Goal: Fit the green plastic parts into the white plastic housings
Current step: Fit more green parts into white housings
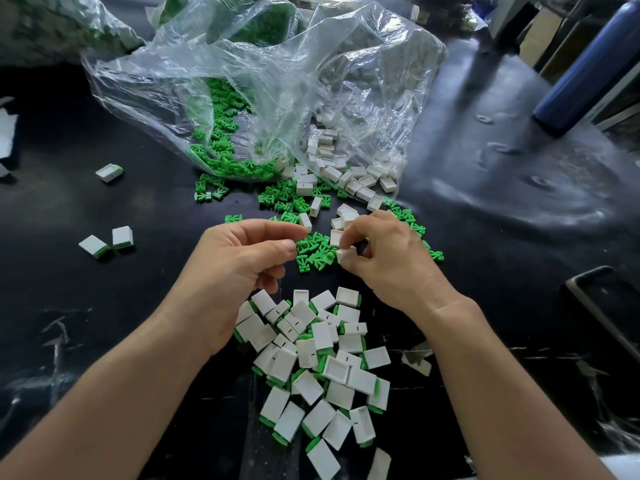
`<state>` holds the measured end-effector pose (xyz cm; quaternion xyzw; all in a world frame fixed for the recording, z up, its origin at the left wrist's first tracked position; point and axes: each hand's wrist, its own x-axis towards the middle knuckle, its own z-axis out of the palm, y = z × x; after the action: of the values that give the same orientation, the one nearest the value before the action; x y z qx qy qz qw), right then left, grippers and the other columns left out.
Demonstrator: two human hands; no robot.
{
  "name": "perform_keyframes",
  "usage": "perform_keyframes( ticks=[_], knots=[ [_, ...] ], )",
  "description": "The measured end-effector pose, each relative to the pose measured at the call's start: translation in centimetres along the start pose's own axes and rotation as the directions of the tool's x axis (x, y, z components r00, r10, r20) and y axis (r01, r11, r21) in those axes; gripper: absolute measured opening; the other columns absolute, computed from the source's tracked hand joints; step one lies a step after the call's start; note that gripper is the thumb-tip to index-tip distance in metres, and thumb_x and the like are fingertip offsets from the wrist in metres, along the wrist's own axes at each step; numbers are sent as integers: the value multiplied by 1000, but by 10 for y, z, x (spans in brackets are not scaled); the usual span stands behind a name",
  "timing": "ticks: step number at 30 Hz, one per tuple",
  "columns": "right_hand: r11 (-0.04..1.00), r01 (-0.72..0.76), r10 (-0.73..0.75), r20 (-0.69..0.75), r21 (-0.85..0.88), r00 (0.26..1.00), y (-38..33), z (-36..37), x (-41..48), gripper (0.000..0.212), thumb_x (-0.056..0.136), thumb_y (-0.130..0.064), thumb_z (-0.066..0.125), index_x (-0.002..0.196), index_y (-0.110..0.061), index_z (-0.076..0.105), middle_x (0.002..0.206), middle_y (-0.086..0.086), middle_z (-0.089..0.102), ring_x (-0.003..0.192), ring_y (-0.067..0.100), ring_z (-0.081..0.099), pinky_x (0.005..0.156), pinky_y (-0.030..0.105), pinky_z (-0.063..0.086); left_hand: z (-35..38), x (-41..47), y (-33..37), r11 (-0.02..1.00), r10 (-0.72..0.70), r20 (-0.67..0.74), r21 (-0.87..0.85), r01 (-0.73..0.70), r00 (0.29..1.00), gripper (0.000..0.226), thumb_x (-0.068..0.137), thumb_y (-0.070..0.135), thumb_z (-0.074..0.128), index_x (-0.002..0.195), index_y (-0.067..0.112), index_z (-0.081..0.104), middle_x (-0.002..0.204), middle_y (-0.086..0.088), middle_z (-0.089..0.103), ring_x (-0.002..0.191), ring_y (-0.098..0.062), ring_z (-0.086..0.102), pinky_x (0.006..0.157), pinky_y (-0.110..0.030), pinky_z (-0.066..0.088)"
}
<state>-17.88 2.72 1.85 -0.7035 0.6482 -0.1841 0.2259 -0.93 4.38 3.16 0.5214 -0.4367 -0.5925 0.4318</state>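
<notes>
My right hand [391, 258] pinches a white housing [346, 254] between thumb and fingers, just above a scatter of loose green parts [313, 252] on the dark table. My left hand [239, 268] hovers to the left of that scatter with its fingers curled. Its thumb and index tips point right, close together, and nothing shows between them. More empty white housings [332, 168] spill from a clear plastic bag [277, 81]. Close to me lies a pile of white housings with green parts fitted [311, 362].
A second clear bag [214, 109] behind holds more green parts. Three fitted pieces lie apart on the left [121, 237], [93, 245], [109, 172]. A dark blue bottle [588, 64] stands at the back right, and a flat dark device [609, 306] lies at the right edge.
</notes>
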Motion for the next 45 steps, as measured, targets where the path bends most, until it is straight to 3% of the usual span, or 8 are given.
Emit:
perform_keyframes(
  ticks=[5,9,12,16,19,24,32,45],
  knots=[
    [998,14,-13,-23,57,1000,3,-2,1,12,82,-14,67,88,-23,60,78,-10,53,78,12,52,78,23,44,2,1,-2,999,0,4,51,0,1000,26,82,-3,59,74,18,73,56,5,62,49,-4,52,45,-15,44],
    [939,67,-48,-66,337,997,-3,-7,-2,17,82,-9,68,83,-25,65,73,-17,59,67,-4,55,65,6,41,3,0,-5,994,44,-13,101,-42,999,19,77,7,67,84,25,70,78,3,69,62,-5,62,55,-15,51],
    [865,134,-140,-23,484,990,-14,-4,-8,24,79,-5,70,77,-27,60,75,-9,63,70,3,60,69,16,50,5,-3,-6,995,53,38,83,-56,998,26,64,19,70,89,24,68,85,-3,70,70,-10,66,60,-17,54],
    [850,165,-172,-31,501,985,-19,3,-8,19,82,-4,66,81,-23,63,76,-9,64,72,4,61,72,23,52,6,-3,-4,990,98,2,103,-97,995,14,77,0,65,80,13,69,58,-1,68,53,-8,62,51,-16,51],
    [942,197,-182,-82,273,980,-15,3,-7,16,84,-7,64,96,-17,70,79,-15,58,68,-5,50,71,13,40,2,0,-3,993,105,-80,56,-101,991,13,80,-1,63,76,11,68,59,-1,67,52,-10,62,51,-18,53],
    [972,208,-196,117,-106,974,-13,5,-6,30,84,-23,65,115,-25,64,115,-4,51,108,13,45,96,28,36,2,0,-2,995,97,-78,26,-95,992,12,80,1,63,77,11,67,59,-1,68,53,-10,63,51,-19,53],
    [978,127,-120,49,-165,992,-8,7,-1,21,83,-27,66,104,-23,67,92,-10,42,102,13,48,82,21,34,1,0,-2,997,75,-70,6,-75,995,11,79,1,63,77,11,68,60,-1,67,53,-10,63,51,-19,54],
    [940,219,-214,47,-262,976,-7,9,0,25,91,-28,56,115,-25,62,113,-3,52,109,16,43,83,23,27,1,0,-3,996,55,-34,-65,-57,998,15,78,-4,62,79,9,68,66,-5,70,61,-14,67,55,-17,53]
  ],
)
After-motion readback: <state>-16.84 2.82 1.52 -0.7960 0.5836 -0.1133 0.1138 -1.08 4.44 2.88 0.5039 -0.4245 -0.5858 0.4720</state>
